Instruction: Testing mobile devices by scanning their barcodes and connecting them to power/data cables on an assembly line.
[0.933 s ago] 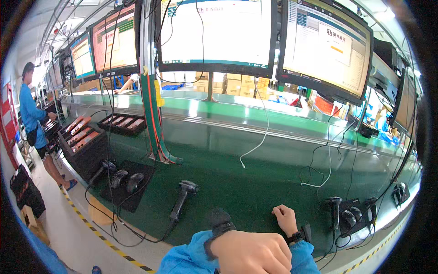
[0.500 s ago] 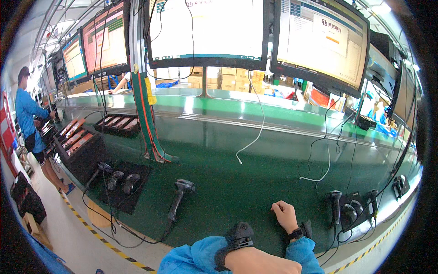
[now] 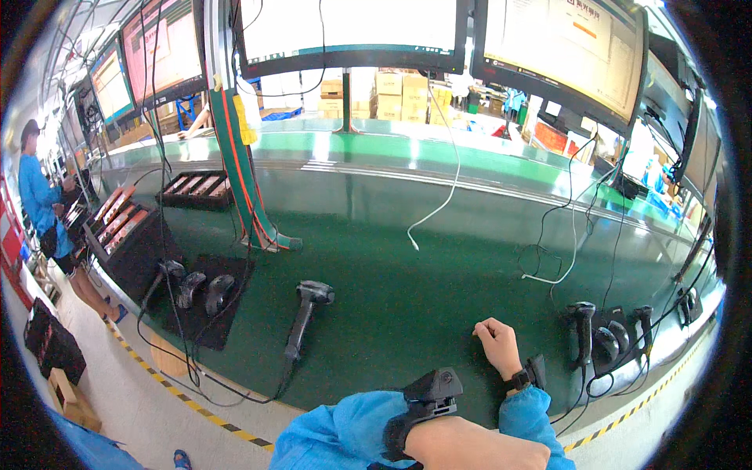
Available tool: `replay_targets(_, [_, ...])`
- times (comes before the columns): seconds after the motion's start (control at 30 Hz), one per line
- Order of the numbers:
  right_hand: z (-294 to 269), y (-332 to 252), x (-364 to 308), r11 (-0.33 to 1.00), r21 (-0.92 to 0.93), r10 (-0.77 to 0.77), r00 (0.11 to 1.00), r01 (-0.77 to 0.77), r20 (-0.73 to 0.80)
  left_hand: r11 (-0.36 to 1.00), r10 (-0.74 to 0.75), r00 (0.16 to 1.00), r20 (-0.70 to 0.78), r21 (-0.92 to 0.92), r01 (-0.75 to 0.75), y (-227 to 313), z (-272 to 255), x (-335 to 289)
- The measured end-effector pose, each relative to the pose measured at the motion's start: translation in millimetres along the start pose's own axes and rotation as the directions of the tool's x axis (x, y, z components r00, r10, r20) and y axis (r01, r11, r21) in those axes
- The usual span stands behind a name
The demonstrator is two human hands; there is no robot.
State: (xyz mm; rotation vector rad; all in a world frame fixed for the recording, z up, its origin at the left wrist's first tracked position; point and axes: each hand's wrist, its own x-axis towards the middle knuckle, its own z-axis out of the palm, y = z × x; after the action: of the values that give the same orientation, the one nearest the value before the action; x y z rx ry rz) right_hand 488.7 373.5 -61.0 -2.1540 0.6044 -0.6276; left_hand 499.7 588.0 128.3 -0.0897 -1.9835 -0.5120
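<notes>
One right hand (image 3: 497, 342), fingers curled shut, rests on green bench (image 3: 407, 313); nearest scanner (image 3: 581, 329) stands upright to its right.

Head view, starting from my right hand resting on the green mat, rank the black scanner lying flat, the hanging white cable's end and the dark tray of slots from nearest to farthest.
From the right hand:
1. Hanging white cable's end, up and to the left, over the green mat.
2. Black handheld scanner lying flat, to the left; nearly as close as the cable end, so hard to call.
3. Dark tray of slots, far left, clearly farthest.
</notes>
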Motion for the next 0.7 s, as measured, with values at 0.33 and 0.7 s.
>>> replay_targets(0.33, [0.1, 2.1, -0.4, 1.0, 0.007, -0.013, 1.0, 0.013, -0.004, 1.0, 0.007, 1.0, -0.018, -0.015, -0.008, -2.8, 3.9, 0.0])
replay_targets(0.7, [-0.5, 0.9, -2.4, 1.0, 0.008, -0.008, 1.0, 0.008, 0.015, 1.0, -0.011, 1.0, -0.009, -0.016, 0.011, -2.9, 4.6, 0.1])
